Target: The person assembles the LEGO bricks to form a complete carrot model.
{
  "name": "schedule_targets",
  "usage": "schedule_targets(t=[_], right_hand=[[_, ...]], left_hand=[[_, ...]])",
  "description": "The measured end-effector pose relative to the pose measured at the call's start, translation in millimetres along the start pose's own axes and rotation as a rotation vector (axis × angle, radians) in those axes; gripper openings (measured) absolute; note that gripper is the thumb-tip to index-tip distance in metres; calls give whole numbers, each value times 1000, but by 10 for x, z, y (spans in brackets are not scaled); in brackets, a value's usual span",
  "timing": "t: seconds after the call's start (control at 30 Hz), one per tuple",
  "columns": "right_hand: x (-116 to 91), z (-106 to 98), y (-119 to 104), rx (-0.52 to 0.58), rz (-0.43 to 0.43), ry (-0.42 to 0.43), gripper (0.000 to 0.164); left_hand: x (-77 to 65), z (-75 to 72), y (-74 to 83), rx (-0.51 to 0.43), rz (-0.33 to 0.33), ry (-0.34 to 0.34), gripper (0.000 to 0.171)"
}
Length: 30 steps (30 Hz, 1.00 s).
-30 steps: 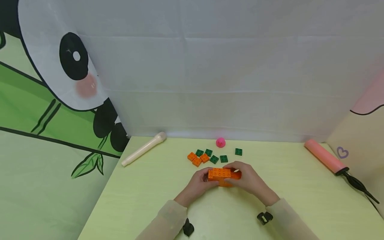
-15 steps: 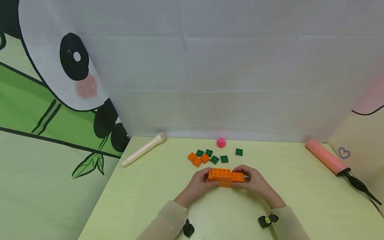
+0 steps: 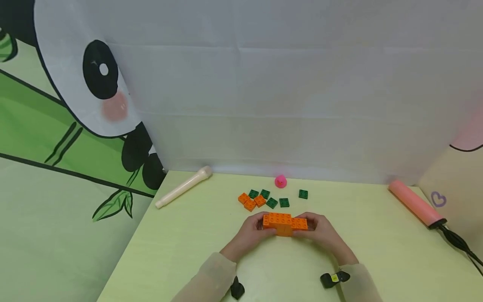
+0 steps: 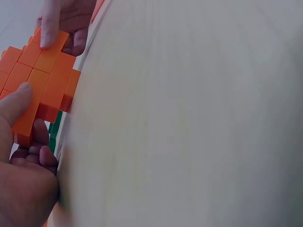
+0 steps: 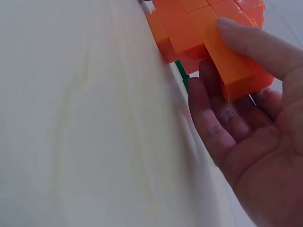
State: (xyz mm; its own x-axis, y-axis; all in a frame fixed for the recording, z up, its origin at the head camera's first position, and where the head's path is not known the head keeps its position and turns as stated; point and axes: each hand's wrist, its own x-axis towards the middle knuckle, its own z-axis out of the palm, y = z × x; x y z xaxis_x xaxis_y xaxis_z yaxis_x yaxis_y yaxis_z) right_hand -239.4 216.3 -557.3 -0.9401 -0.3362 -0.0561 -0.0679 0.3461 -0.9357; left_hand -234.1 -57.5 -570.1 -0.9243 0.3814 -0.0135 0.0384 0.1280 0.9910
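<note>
A stepped assembly of orange building blocks [image 3: 279, 222] is held just above the near-middle of the table, its studs facing up in the head view. My left hand [image 3: 249, 233] grips its left end, thumb on the near face and fingers behind. At the lower right end, my right hand [image 3: 323, 232] holds a block between thumb and fingers. In the left wrist view, the joined orange blocks [image 4: 40, 78] show seams in several rows, with the left thumb pressed on them. The right wrist view shows the right thumb on an end block [image 5: 232, 66], fingers curled beneath.
Beyond the hands lie loose orange blocks [image 3: 250, 205] and several green blocks [image 3: 271, 203]. A pink ball-like toy [image 3: 281, 181] sits by the back wall. A pale baton-shaped object [image 3: 185, 187] lies at left, a pink cylinder with a black end [image 3: 416, 204] at right.
My right hand has shifted right and slightly down, off the top of the right-hand orange block, which now sits level against the others. The left hand stays about where it was.
</note>
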Motion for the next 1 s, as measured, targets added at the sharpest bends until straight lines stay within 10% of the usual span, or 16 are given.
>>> schedule_targets(t=[1.0], right_hand=[[183, -221, -2, -9, -59, -90, 42]], left_hand=[[127, -7, 51, 28, -26, 5, 39]])
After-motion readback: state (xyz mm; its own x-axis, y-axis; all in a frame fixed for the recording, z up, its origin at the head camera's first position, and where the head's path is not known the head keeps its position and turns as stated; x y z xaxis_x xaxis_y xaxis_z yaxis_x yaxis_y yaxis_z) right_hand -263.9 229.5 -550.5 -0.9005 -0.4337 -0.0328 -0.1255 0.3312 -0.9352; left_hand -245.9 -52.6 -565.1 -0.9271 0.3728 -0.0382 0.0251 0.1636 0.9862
